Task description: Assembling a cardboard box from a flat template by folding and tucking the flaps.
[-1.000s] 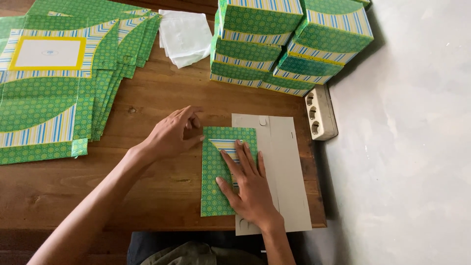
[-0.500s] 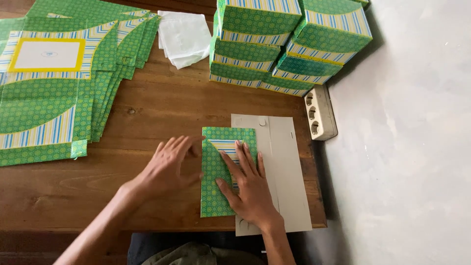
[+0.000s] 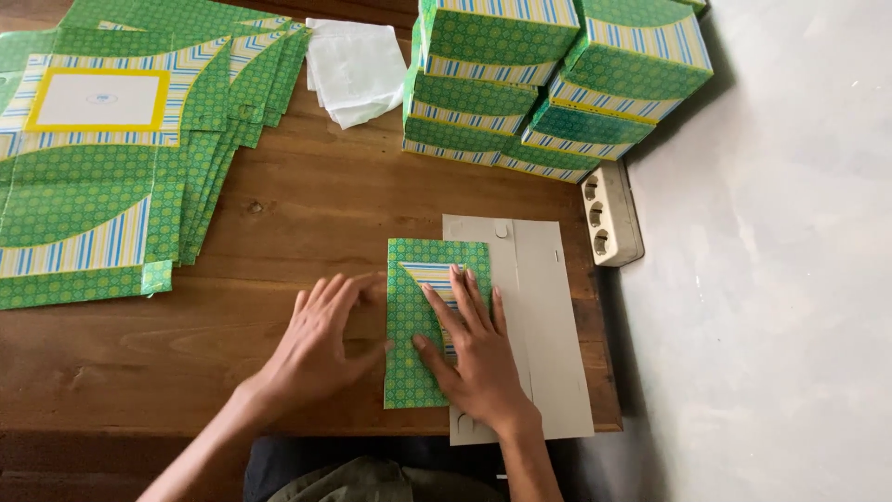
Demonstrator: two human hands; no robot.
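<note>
A flat cardboard box blank lies on the wooden table (image 3: 307,214), its grey inner side (image 3: 544,316) facing up and one green patterned flap (image 3: 413,321) folded over onto it. My right hand (image 3: 469,349) presses flat on that folded flap, fingers spread. My left hand (image 3: 321,339) rests palm down on the table beside the flap's left edge, its fingertips touching the edge. Neither hand grips anything.
A fanned stack of flat green box blanks (image 3: 102,158) covers the table's left side. Several assembled green striped boxes (image 3: 548,74) are stacked at the back right. White folded tissue paper (image 3: 358,70) lies behind. A beige power strip (image 3: 613,214) sits off the table's right edge.
My left hand has slid down along the flap's left edge, from near its top corner to its middle. My right hand has stayed pressing on the flap.
</note>
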